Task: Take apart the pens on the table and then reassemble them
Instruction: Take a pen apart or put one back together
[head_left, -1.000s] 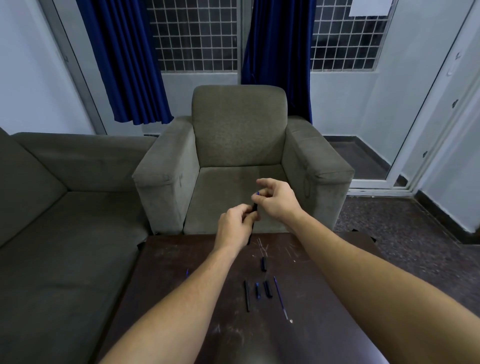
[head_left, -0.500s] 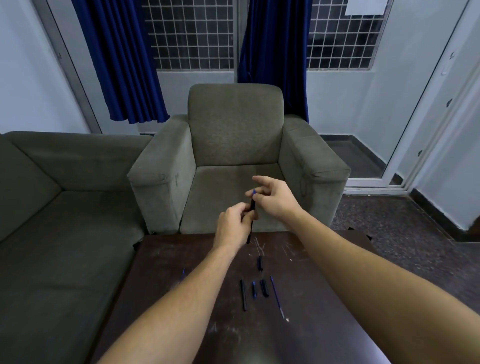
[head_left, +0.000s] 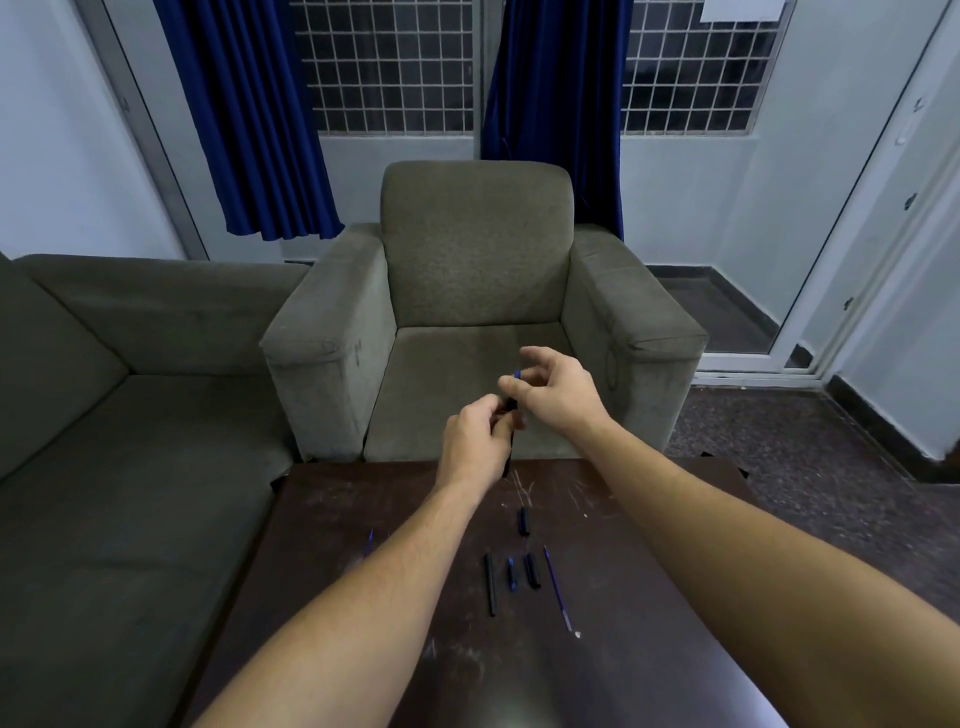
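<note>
Centre of frame, above the far edge of the dark table (head_left: 363, 519): both hands raised, close together. Left hand (head_left: 470, 441) closed around the black pen barrel (head_left: 510, 441), which hangs near upright, its lower end poking out below the fist. Right hand (head_left: 556, 392) pinches the barrel's blue top end (head_left: 517, 374) between thumb and forefinger, other fingers spread.

Lower centre, on the table: long black barrel piece (head_left: 490, 584), short blue piece (head_left: 511, 574), short black piece (head_left: 531, 570), thin refill (head_left: 558, 587) lying side by side. Another short black piece (head_left: 523, 521) lies just beyond them. Grey armchair (head_left: 475, 249) behind.
</note>
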